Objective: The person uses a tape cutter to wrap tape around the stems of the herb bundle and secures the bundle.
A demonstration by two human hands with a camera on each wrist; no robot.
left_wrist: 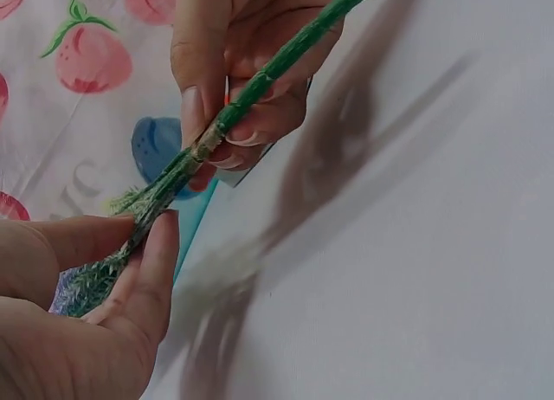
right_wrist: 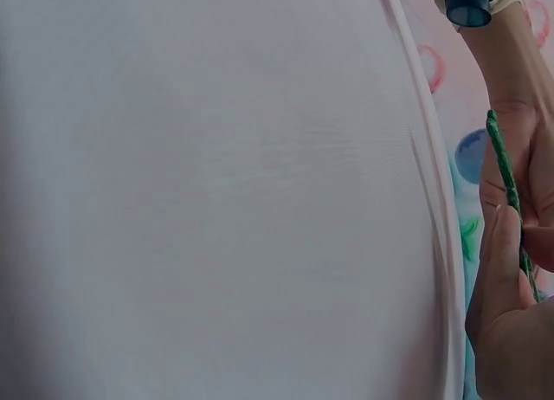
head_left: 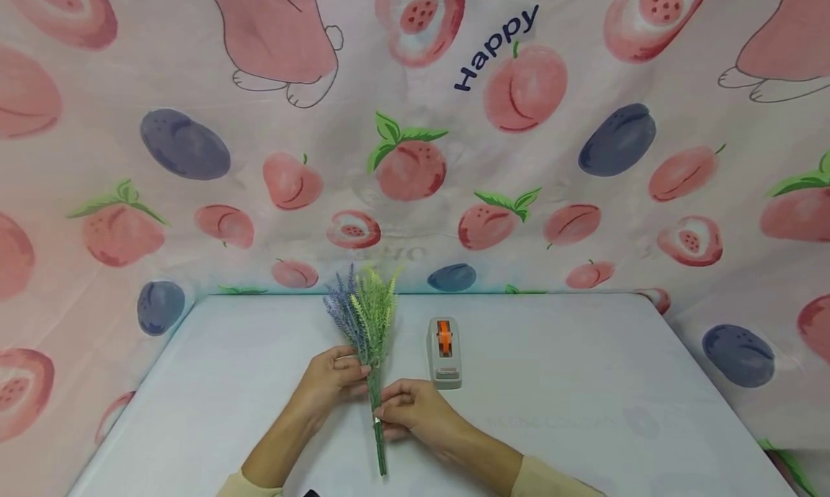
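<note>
A bunch of artificial lavender (head_left: pixel 372 313), with purple and yellow-green sprigs, is held above the white table by both hands. My left hand (head_left: pixel 333 378) pinches it just beneath the flower heads. Lower down, the thumb and fingers of my right hand (head_left: pixel 415 414) pinch the green stems (left_wrist: pixel 277 71). A whitish band of what looks like tape shows on the stems beside the right thumb in the left wrist view. The stem ends stick out below that hand. In the right wrist view, part of the right hand (right_wrist: pixel 506 331) and the stems appear at the edge.
A grey tape dispenser (head_left: pixel 444 367) with an orange roll holder stands on the white table (head_left: pixel 551 367), just beyond the right hand. A fruit-patterned cloth (head_left: pixel 415 223) hangs behind the table's far edge and along both sides.
</note>
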